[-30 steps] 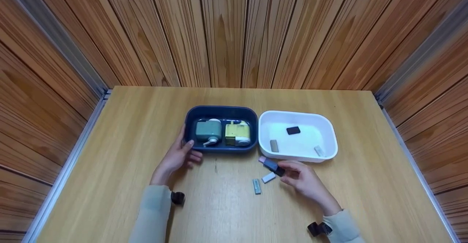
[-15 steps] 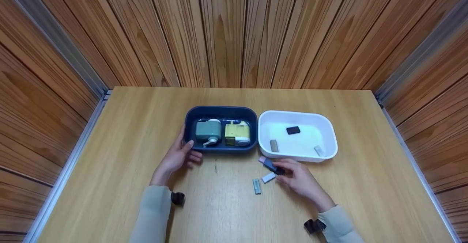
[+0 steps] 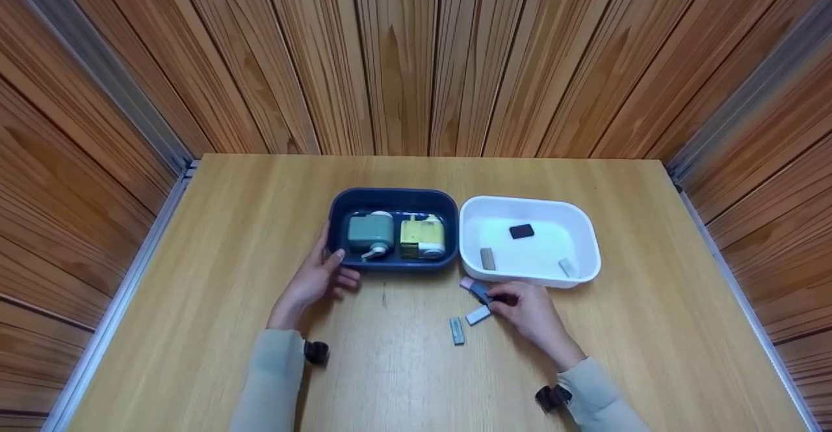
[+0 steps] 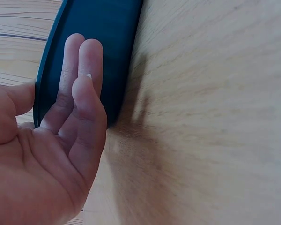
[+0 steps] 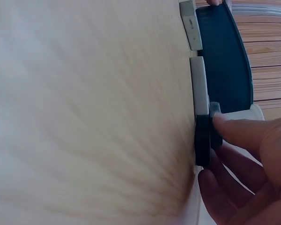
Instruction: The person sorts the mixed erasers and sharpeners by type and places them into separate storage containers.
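Note:
My left hand [image 3: 313, 279] holds the near left corner of a navy plastic bin [image 3: 404, 267], thumb over the rim and the other fingers along the outer wall. In the bin lie a green crank pencil sharpener [image 3: 371, 232] and a yellow one [image 3: 422, 237]. In front of the white bin [image 3: 528, 201], my right hand [image 3: 530, 312] pinches a blue-sleeved eraser [image 3: 480, 292] with a pink end. The right wrist view shows a black eraser [image 5: 203, 140] standing close beside the fingertips; from the head it is hidden. A white eraser [image 3: 478, 316] lies alongside.
A grey-blue eraser [image 3: 457, 331] lies on the wooden table [image 3: 390, 380] left of the white one. Inside the white bin are a black eraser [image 3: 521, 231], a grey-brown one [image 3: 487, 259] and a pale one [image 3: 567, 267]. Both bins stand side by side. Wooden walls [image 3: 403, 62] enclose the table.
My right hand has shifted a little left along the blue-sleeved eraser, and the black piece seen at its fingertips is now covered. The left hand and both bins have not visibly moved.

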Action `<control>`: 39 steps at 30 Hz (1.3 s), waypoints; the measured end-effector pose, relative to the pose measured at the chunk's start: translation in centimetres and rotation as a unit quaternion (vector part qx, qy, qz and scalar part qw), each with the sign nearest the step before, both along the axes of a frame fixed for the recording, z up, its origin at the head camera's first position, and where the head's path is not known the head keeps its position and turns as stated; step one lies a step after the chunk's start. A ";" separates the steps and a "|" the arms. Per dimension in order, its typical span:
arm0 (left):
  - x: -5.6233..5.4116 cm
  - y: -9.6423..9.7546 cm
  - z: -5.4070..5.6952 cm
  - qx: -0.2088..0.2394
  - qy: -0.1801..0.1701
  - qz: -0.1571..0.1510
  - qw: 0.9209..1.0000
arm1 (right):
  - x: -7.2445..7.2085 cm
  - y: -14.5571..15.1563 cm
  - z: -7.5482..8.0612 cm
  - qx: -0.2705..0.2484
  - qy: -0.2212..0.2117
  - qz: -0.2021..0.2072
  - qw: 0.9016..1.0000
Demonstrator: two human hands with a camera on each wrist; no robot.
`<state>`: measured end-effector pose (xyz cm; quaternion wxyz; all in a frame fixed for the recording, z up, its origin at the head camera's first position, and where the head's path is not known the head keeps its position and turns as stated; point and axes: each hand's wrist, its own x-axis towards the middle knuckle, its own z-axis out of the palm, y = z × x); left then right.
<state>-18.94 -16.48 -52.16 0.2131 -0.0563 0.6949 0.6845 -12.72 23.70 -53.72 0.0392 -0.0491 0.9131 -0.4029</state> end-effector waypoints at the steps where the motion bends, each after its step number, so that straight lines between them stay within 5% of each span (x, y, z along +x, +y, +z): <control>1: 0.0 0.0 0.0 0.000 0.000 0.000 1.000 | 0.0 0.0 0.0 0.001 -0.001 -0.003 1.000; 28: 0.0 0.1 0.0 -0.009 -0.001 0.003 1.000 | 0.5 1.7 0.6 -0.059 -0.039 0.007 0.998; 39: -0.1 0.2 0.0 -0.006 -0.008 0.006 1.000 | 0.8 2.1 0.9 -0.068 -0.012 0.026 0.997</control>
